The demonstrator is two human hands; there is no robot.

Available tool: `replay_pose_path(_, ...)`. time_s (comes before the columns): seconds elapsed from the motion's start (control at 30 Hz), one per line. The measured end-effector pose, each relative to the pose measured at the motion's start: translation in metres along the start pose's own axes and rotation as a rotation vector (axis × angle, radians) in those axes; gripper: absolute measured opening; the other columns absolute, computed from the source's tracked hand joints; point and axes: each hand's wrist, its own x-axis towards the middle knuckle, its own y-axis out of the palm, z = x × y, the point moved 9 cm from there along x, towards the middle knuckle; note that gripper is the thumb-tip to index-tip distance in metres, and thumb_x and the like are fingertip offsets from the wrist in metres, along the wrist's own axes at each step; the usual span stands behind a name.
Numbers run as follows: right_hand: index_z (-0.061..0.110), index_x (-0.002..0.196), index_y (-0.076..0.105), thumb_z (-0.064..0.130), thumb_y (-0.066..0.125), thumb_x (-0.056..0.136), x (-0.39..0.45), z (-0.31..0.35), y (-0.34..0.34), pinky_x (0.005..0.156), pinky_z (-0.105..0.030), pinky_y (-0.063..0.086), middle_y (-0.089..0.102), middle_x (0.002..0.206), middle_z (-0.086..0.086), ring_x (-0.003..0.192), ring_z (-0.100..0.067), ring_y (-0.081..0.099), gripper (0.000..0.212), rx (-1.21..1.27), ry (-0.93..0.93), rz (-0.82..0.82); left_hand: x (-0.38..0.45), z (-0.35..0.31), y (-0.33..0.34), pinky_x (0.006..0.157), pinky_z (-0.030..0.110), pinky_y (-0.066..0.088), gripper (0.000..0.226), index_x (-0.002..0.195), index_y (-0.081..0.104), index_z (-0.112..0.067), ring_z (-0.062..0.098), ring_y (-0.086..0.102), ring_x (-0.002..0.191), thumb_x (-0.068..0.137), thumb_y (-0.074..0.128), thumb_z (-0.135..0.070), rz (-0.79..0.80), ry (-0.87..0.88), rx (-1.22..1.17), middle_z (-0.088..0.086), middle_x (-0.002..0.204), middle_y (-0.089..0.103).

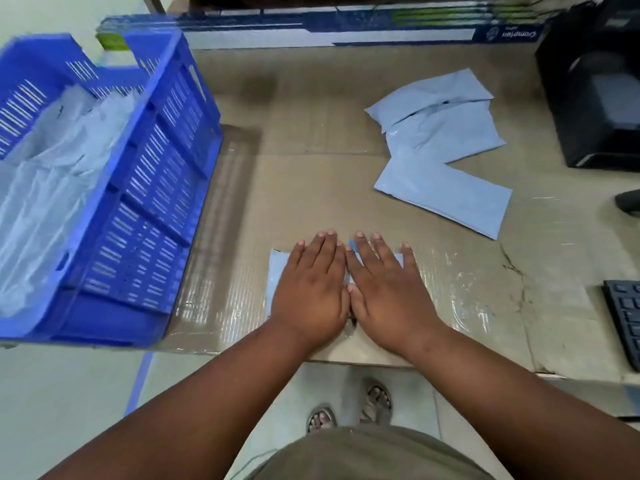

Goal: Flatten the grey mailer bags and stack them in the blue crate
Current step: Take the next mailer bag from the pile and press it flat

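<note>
A grey mailer bag (278,271) lies flat near the front edge of the cardboard-covered table, mostly hidden under my hands. My left hand (310,285) and my right hand (384,285) press on it side by side, palms down, fingers straight. Three more grey mailer bags (443,150) lie loosely overlapped at the back right of the table. The blue crate (145,188) stands at the left with grey mailer bags (52,174) inside it.
A black printer (595,91) stands at the far right, with a dark keyboard (625,320) nearer the front. A long printed carton (346,29) runs along the back edge. The table's front edge (346,362) is just under my wrists.
</note>
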Motion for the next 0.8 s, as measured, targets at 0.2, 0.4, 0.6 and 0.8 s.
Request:
replay_pose_path(0.2, 0.027, 0.168, 0.018, 0.046, 0.02, 0.106, 0.002, 0.0, 0.003, 0.126, -0.063, 0.013, 0.01, 0.177, -0.002, 0.163, -0.028, 0.01, 0.065, -0.017, 0.013, 0.001, 0.0, 0.004, 0.004, 0.128, 0.053, 0.02, 0.068, 0.158, 0.043, -0.002, 0.034, 0.03, 0.157, 0.101, 0.033, -0.038, -0.007, -0.008, -0.044, 0.02, 0.167, 0.036)
replay_pose_path(0.4, 0.033, 0.168, 0.013, 0.053, 0.013, 0.106, 0.0, 0.001, -0.004, 0.128, -0.06, 0.01, 0.006, 0.178, 0.002, 0.164, -0.025, 0.005, 0.065, 0.004, 0.033, 0.017, -0.002, 0.006, 0.002, 0.128, 0.052, 0.022, 0.067, 0.154, 0.048, -0.003, 0.033, 0.034, 0.155, 0.101, 0.03, -0.039, 0.017, 0.032, -0.092, 0.019, 0.164, 0.042)
replay_pose_path(0.6, 0.033, 0.168, 0.01, 0.058, -0.001, 0.1, -0.002, 0.004, -0.009, 0.128, -0.064, 0.003, -0.004, 0.178, 0.001, 0.163, -0.022, -0.008, 0.073, -0.005, 0.075, 0.071, -0.026, 0.022, -0.012, 0.126, 0.059, 0.022, 0.064, 0.153, 0.048, -0.005, 0.036, 0.036, 0.153, 0.108, 0.032, -0.047, 0.013, 0.035, 0.008, 0.019, 0.161, 0.044)
replay_pose_path(0.8, 0.021, 0.167, 0.022, 0.043, 0.022, 0.11, -0.007, 0.051, -0.011, 0.126, -0.067, 0.008, 0.006, 0.178, -0.002, 0.164, -0.025, 0.0, 0.061, -0.034, -0.023, 0.012, -0.06, 0.039, -0.018, 0.126, 0.06, 0.02, 0.064, 0.159, 0.039, -0.003, 0.034, 0.027, 0.158, 0.107, 0.031, -0.041, -0.02, 0.011, 0.061, 0.018, 0.167, 0.036)
